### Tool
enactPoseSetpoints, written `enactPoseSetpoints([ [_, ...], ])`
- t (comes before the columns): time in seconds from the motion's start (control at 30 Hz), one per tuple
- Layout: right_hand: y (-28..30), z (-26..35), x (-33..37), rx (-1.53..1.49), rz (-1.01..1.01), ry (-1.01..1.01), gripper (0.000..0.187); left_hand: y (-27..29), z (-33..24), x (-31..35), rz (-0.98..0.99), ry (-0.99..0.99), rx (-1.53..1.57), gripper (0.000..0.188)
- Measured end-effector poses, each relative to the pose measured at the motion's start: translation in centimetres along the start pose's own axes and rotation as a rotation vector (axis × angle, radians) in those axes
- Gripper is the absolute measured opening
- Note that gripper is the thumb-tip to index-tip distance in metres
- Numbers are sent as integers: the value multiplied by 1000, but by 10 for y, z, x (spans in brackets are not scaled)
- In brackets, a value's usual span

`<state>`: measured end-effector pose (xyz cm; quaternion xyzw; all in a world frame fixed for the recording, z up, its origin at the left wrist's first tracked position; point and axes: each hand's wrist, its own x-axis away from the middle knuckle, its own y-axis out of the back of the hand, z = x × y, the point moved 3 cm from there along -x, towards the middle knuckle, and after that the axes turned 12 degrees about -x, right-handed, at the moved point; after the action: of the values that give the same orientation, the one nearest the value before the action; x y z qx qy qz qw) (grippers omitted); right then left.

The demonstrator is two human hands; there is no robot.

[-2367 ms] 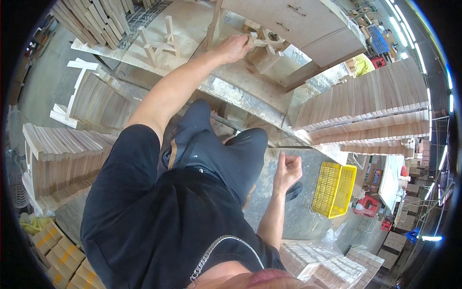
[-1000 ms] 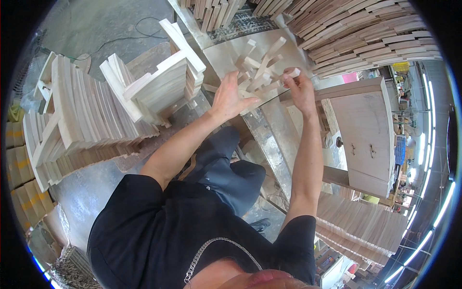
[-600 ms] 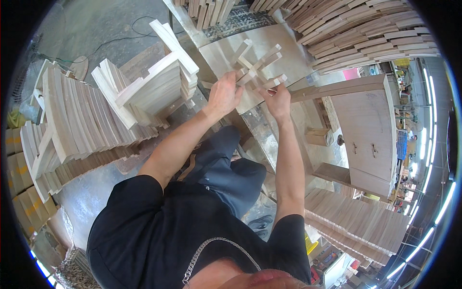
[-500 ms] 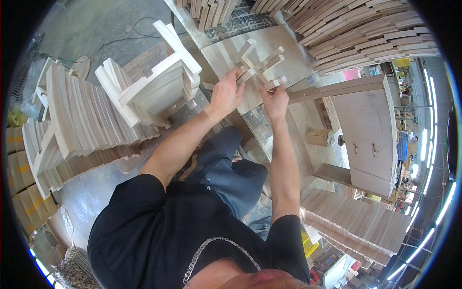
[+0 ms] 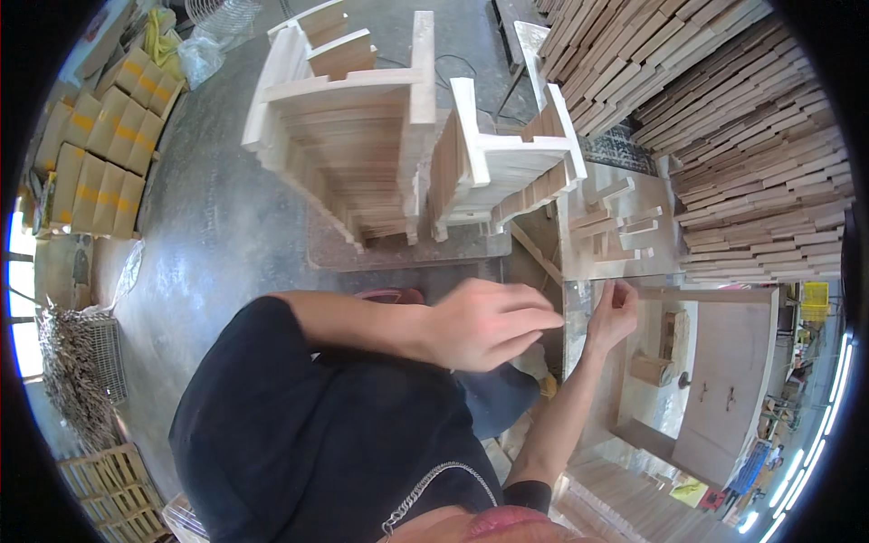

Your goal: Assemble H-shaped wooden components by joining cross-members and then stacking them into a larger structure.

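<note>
A small group of pale wooden pieces [image 5: 599, 223], short bars crossing a longer one, sits on a flat board [image 5: 579, 265] upon the bench. Just below it, over the bench edge, my right hand [image 5: 615, 312] has its fingers curled in, with nothing visible in them. My left hand [image 5: 493, 324] hangs in the air in front of my body, slightly blurred, fingers stretched to the right and holding nothing. Beyond it stand a large stack of notched wooden frames [image 5: 339, 154] and a smaller stack [image 5: 507, 172].
Long stacks of wooden slats [image 5: 751, 154] rise at the far right. A wooden box with a panelled side [image 5: 729, 389] stands right of my right arm. Cardboard boxes [image 5: 113, 145] pile up at the far left. A platform [image 5: 389, 256] bears the frame stacks.
Both hands have let go of the wooden pieces, which stay on the board. My left hand has drawn back toward my body. The view has turned left.
</note>
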<state>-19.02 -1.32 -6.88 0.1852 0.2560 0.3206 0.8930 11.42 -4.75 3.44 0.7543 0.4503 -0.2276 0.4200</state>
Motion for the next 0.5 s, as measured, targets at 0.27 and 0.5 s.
enactPoseSetpoints([
  [0.27,-16,71,47,-288,134,78,12,262,-17,-61,-94,36,-1306,28],
  [0.5,45,108,94,-287,36,160,15,291,39,-53,254,115,-1194,24],
])
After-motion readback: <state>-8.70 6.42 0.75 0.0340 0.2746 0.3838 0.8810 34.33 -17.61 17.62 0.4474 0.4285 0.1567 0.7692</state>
